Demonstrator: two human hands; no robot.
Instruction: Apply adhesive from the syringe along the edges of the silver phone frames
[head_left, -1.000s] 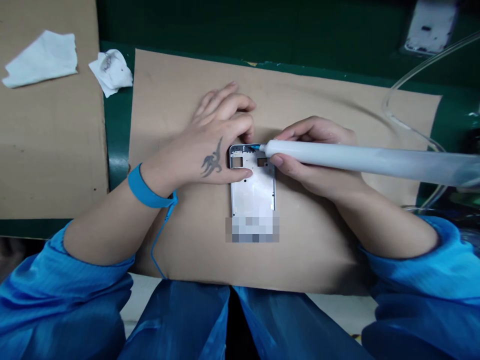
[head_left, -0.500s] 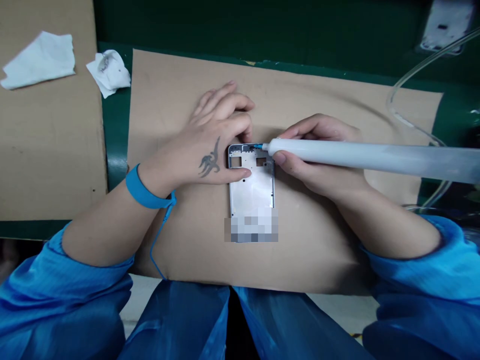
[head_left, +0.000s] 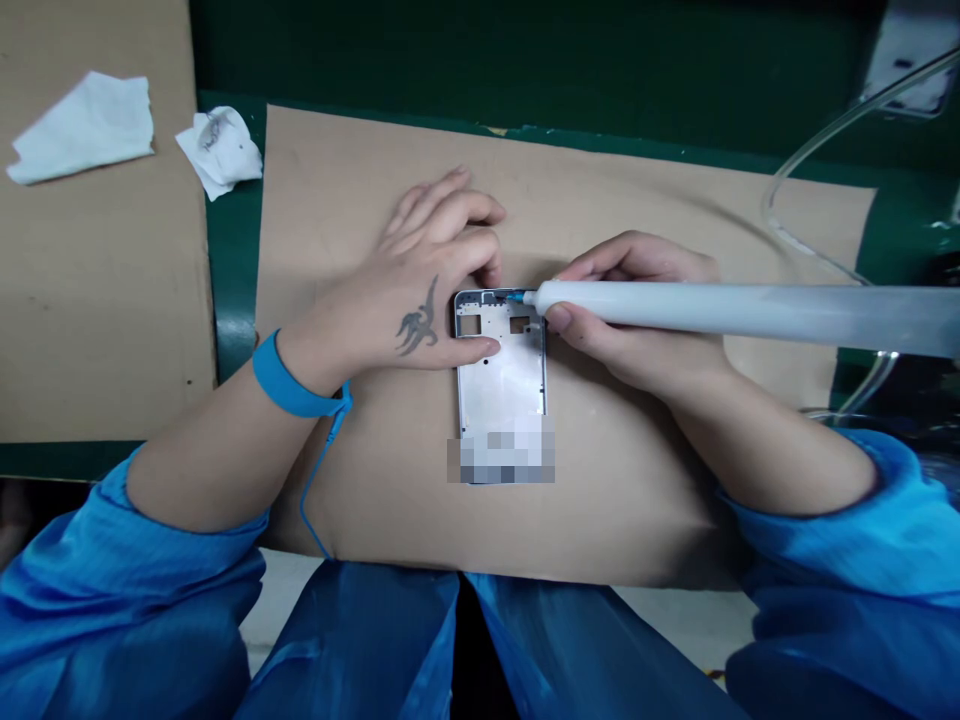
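A silver phone frame (head_left: 502, 375) lies flat on a sheet of brown cardboard (head_left: 615, 480). My left hand (head_left: 420, 285) rests on its upper left corner, thumb across the frame and fingers curled over its top edge, pinning it down. My right hand (head_left: 637, 320) is closed round a long white dispensing syringe (head_left: 735, 310) that lies nearly level, pointing left. Its blue needle tip (head_left: 514, 297) touches the frame's top edge. A blue strap with a cord (head_left: 289, 385) circles my left wrist.
A second cardboard sheet (head_left: 97, 300) lies at the left with a white wipe (head_left: 82, 125) on it, and a crumpled wipe (head_left: 221, 148) sits between the sheets. A clear hose (head_left: 810, 150) loops at the right. Another phone part (head_left: 911, 60) lies at the far right corner.
The syringe tip has crept slightly left along the frame's top edge. Both hands otherwise stay where they were.
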